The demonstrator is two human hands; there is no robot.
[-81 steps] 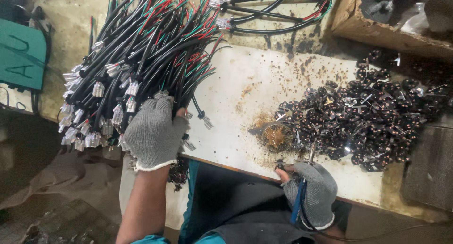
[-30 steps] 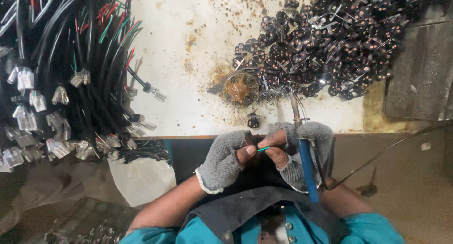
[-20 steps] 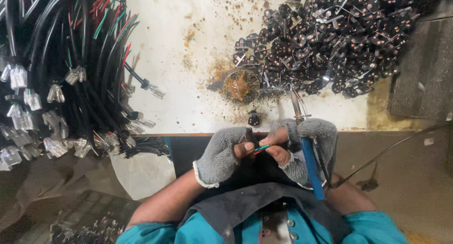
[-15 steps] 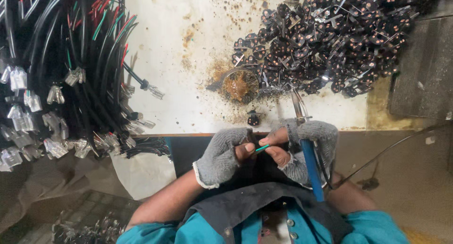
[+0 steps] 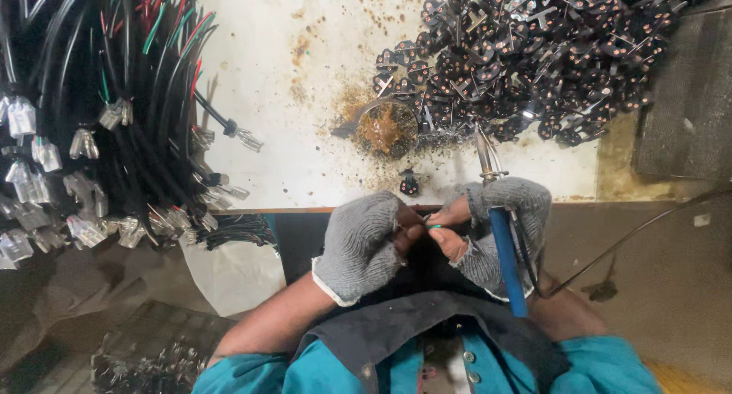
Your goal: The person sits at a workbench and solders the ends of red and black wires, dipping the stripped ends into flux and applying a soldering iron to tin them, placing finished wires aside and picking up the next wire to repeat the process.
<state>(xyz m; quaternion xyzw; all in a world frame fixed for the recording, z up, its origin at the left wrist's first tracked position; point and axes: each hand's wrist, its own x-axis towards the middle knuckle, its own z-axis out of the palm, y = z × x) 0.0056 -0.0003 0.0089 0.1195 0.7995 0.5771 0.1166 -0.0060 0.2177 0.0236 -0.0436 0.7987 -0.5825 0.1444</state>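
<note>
Both hands meet just below the near edge of the white worktable (image 5: 305,158), over the person's dark apron (image 5: 427,341). The left hand (image 5: 366,241), in a grey knitted glove with the fingertips bare, is curled closed, and its thumb and forefinger pinch the end of a thin green wire (image 5: 433,225). The right hand (image 5: 488,234), gloved the same way, meets it from the other side: its bare fingertips (image 5: 450,245) close on the same wire end, so the wire sits between the two pinches, right where the hands touch. What lies at the tip of the wire is too small to tell; it may be a bare stripped end.

The right hand also holds a soldering iron (image 5: 505,249) in the crook of its fingers. The blue handle runs down toward the person's body and the metal tip points up across the table edge, clear of the wire.

On the table just beyond the hands sits a small round tin of brown flux or solder residue (image 5: 387,127), with one loose black part (image 5: 409,183) near it. A heap of black plug parts with copper contacts (image 5: 534,51) fills the far right. A bundle of black cables with white connectors (image 5: 99,120) lies to the left.
</note>
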